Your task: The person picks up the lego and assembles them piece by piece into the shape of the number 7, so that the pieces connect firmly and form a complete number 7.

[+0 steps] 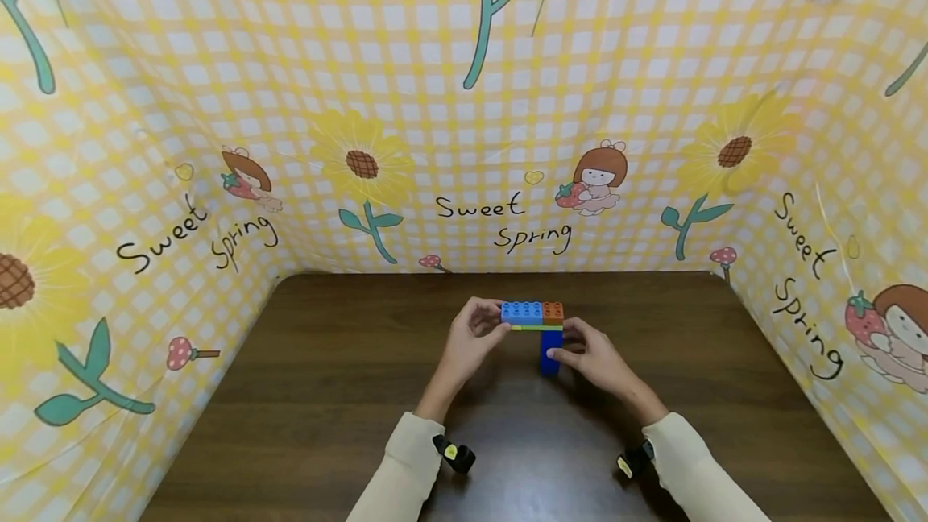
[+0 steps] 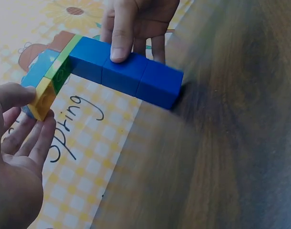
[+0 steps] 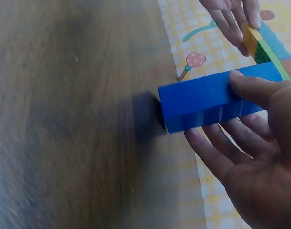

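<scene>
A building-block structure shaped like an upside-down L is held between both hands. Its leg is a column of dark blue blocks (image 2: 119,76). Across the top lie a light blue brick (image 1: 522,316) and an orange-brown brick (image 1: 553,313), above a green piece (image 2: 64,64) and a yellow piece (image 2: 44,99). My left hand (image 1: 470,338) pinches the overhanging left end, thumb near the yellow piece. The right hand (image 1: 596,354) grips the dark blue column, thumb on its front face and fingers behind. Whether the column's foot touches the table I cannot tell.
A dark brown wooden table (image 1: 326,393) lies under the hands. Yellow-checked cloth (image 1: 464,143) with flower and figure prints walls the back and both sides. Each wrist bears a black strapped device, the left device (image 1: 457,454) and the right device (image 1: 635,461).
</scene>
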`<action>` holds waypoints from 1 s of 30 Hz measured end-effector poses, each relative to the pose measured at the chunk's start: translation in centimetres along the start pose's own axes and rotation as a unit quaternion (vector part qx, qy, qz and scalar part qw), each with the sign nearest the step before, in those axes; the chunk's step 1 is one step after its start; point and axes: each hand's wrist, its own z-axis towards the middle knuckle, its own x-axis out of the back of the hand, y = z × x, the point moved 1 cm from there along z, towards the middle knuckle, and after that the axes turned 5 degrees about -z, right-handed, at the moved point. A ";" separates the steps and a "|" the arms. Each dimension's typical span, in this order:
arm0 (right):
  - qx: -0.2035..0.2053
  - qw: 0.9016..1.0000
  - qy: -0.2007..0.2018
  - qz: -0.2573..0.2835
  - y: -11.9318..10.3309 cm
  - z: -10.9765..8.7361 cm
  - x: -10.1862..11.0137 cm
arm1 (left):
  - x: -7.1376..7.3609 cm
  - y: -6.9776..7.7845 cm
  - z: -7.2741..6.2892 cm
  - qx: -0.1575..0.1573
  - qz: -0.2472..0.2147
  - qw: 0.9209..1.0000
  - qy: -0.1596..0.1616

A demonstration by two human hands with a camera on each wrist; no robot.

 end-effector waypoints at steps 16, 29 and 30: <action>-0.048 0.997 -0.020 0.051 -0.9 0.3 -2.6 | 2.5 -2.2 1.0 0.077 0.035 0.996 0.042; -0.093 0.996 0.014 0.008 -1.2 1.5 -4.6 | 3.6 -4.7 1.7 0.150 0.118 0.981 0.035; -0.095 0.995 0.015 0.003 -1.2 1.6 -4.7 | 3.6 -4.8 1.7 0.154 0.123 0.980 0.035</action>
